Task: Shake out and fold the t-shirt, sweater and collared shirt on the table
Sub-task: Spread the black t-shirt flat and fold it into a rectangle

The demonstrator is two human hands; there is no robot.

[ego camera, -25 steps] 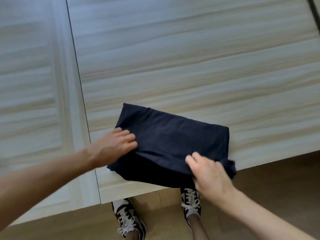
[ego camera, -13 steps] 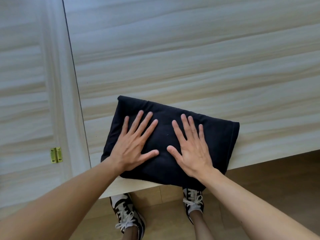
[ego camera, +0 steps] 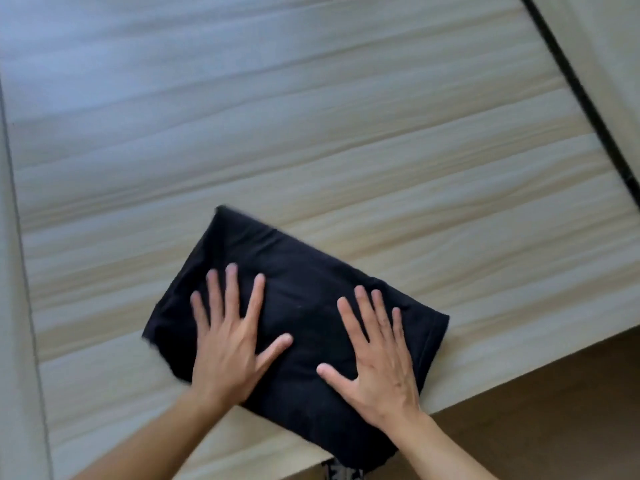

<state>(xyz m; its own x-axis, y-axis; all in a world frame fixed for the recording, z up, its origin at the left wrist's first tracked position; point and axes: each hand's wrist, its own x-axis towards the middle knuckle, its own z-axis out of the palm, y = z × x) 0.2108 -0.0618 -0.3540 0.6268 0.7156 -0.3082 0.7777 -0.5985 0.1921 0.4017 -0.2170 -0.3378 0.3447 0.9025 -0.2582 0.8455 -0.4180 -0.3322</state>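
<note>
Pressing the folded dark garment (ego camera: 304, 271) at the near edge of the bench (ego camera: 311, 133), we had our left grip (ego camera: 228, 344) and right grip (ego camera: 377, 368) flat and released.

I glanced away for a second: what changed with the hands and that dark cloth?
The left hand and right hand let go of the edges of the dark garment and now press flat on it, wider apart. It stays folded at the near edge of the table.
</note>
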